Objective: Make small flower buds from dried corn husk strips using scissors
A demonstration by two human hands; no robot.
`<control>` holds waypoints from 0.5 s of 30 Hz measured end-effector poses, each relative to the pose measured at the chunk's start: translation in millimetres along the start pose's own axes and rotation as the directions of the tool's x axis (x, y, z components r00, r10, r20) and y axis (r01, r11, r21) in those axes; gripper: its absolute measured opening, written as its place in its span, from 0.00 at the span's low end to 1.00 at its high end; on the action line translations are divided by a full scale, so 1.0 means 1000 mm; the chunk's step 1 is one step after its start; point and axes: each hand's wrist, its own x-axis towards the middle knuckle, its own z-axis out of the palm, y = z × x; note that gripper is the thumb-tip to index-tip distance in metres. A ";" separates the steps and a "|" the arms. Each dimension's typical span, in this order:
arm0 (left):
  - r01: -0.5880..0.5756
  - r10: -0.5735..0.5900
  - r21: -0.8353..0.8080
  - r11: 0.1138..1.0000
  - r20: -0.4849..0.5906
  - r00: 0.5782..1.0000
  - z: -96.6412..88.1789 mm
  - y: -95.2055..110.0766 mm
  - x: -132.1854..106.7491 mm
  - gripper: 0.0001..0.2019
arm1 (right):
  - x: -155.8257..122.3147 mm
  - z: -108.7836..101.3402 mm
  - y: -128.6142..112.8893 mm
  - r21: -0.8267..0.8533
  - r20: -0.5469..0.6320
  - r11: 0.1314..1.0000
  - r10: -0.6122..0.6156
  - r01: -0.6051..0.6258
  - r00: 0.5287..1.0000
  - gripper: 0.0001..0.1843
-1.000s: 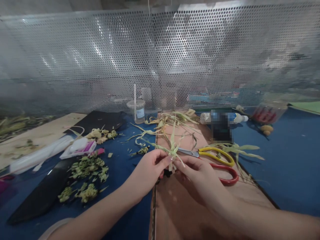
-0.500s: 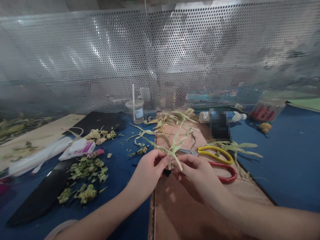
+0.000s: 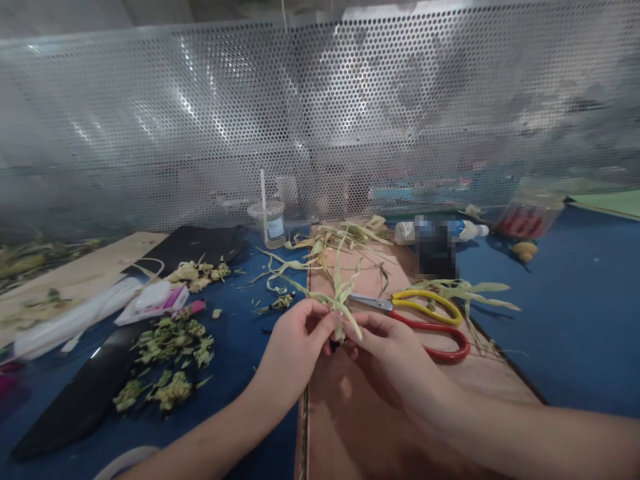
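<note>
My left hand [image 3: 293,350] and my right hand [image 3: 387,350] meet over the near edge of a brown board [image 3: 360,427]. Both pinch the base of a small bundle of pale green leaf strips [image 3: 341,293], which stands up between the fingertips and fans out at the top. A small dark bit shows just under the pinch. Scissors with one yellow and one red handle [image 3: 425,317] lie on the board just right of my right hand.
Loose leaf strips [image 3: 345,240] lie at the board's far end and more strips [image 3: 470,290] to the right. Green plant clumps [image 3: 170,347] sit on the blue table at left, by a black sheet [image 3: 75,400]. A plastic cup with a stick [image 3: 270,223], a bottle [image 3: 440,230] and a perforated metal screen [image 3: 320,120] stand behind.
The leaf bundle has been turned a little between my fingertips, and its strips stand more upright. Both hands stay in the same place.
</note>
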 end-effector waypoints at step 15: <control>0.058 -0.059 -0.067 0.996 -0.015 0.998 0.001 0.000 -0.001 0.12 | -0.001 0.002 -0.001 -0.177 -0.062 0.982 -0.082 0.070 0.995 0.17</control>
